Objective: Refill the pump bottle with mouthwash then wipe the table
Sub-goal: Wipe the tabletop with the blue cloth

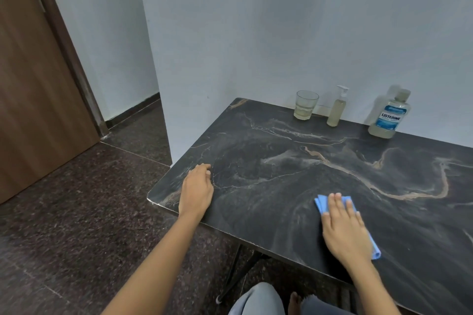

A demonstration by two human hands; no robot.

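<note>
- Pressing flat on the blue cloth (323, 203), the right hand (344, 227) has its grip apart: the fingers are straight and side by side, the palm is down, and nothing is pinched.
- The folded cloth lies between this palm and the bench (281, 161), near the front edge. Its corners show beyond the fingertips and beside the wrist.
- Only downward pressure holds the cloth. I judge that in a quick stroke it may slip out or bunch up, and then the bare palm would smear the surface.
- A stroke toward the person could also push the cloth over the front edge to the floor (76, 212).
- The left hand (197, 190) rests on the bench near its left front corner, with the fingers loosely bent and holding nothing.
- Thin dark legs show below. Hard leaning there might shift the bench, but I cannot tell how steady it is.
- The pump bottle (337, 110) stands upright at the back edge by the wall, with its pump head on and yellowish liquid inside. The refill looks done, and the wiping is the step in hand.
- A glass (305, 105) stands near it on the left and the Listerine mouthwash bottle (389, 115) on the right. All three are well apart from the cloth.
- A wide sweep to the back could knock them. The glass is open and holds some liquid, so it is the most risky, because a spill would undo the wiping.
</note>
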